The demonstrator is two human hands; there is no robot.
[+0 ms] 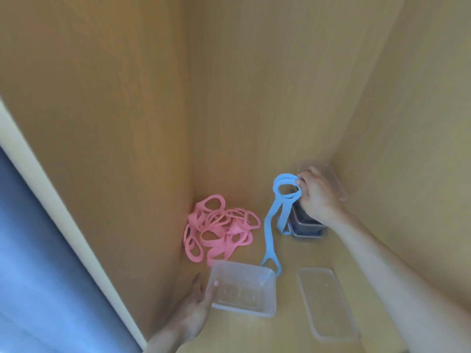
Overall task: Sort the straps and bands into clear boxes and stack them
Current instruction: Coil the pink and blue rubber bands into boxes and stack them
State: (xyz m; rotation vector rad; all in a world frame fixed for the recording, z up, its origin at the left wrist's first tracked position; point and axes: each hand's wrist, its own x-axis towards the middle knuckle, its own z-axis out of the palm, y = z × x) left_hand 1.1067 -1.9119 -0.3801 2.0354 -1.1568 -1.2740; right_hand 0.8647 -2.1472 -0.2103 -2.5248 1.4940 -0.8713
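Observation:
A heap of pink straps (219, 231) lies in the back left corner of a wooden shelf. My right hand (317, 197) pinches the top loops of light blue straps (276, 217), which hang down with their lower ends near an empty clear box (257, 305). My left hand (197, 304) grips that box by its left rim, thumb inside. Behind my right hand stands another clear box (307, 229) with dark contents, partly hidden.
One clear lid (327, 303) lies flat at the front right. A second clear lid (336, 180) leans in the back right corner. Wooden walls (114, 123) close the shelf at left, back and right.

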